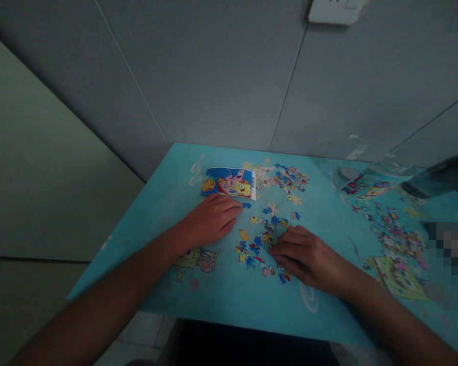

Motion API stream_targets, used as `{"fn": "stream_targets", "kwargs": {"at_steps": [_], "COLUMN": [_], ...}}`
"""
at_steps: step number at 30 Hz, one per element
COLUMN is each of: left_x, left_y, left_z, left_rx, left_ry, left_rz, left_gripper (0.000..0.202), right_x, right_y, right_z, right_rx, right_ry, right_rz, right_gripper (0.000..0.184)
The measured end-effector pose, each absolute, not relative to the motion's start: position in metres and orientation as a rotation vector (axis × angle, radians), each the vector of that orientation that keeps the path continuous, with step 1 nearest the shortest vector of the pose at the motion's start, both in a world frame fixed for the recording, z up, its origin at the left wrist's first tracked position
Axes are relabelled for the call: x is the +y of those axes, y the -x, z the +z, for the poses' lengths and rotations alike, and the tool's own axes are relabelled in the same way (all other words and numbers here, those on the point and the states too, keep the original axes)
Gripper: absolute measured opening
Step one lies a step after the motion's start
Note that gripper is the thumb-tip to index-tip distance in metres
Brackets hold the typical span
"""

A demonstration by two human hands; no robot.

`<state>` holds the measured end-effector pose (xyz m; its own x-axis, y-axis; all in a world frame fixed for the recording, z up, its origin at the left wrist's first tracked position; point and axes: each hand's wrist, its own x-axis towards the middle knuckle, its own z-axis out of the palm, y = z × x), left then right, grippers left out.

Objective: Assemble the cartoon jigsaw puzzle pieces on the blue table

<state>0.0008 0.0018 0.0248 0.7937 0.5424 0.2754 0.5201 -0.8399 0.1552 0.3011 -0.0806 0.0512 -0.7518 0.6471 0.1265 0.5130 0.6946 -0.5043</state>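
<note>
My left hand [215,217] lies flat on the table with its fingers stretched out. Its fingertips are beside a blue puzzle piece [246,206], just below a picture card [231,183] with cartoon figures on a blue ground. To the right, my right hand [299,254] is closed, fingers bent and pressed together, over the edge of a loose spread of small puzzle pieces [256,245]. Whatever its fingertips hold is hidden from view. The spread pieces, blue, yellow and red, lie between my two hands.
A denser pile of puzzle pieces [291,177] lies right of the card. Farther right are a larger scatter of pieces [395,231] and a clear plastic container [377,180]. A dark object [442,175] reaches in from the right. The blue table [229,305] meets a grey wall [221,76].
</note>
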Motion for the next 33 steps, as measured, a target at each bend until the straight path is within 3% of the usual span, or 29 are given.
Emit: {"fn": "stream_targets", "kwargs": {"at_steps": [14,33], "left_x": [0.005,0.005], "left_y": [0.001,0.003], "left_z": [0.023,0.024], "left_rx": [0.857,0.869], "left_ry": [-2.938,-2.933], "left_rz": [0.445,0.428], "left_gripper": [0.034,0.033], "right_x": [-0.080,-0.071], "right_y": [-0.312,-0.327], "right_z": [0.054,0.050], "right_rx": [-2.605,-2.005], "right_ry": [0.941,1.536], "right_rz": [0.536,0.279], "right_gripper": [0.020,0.018]}}
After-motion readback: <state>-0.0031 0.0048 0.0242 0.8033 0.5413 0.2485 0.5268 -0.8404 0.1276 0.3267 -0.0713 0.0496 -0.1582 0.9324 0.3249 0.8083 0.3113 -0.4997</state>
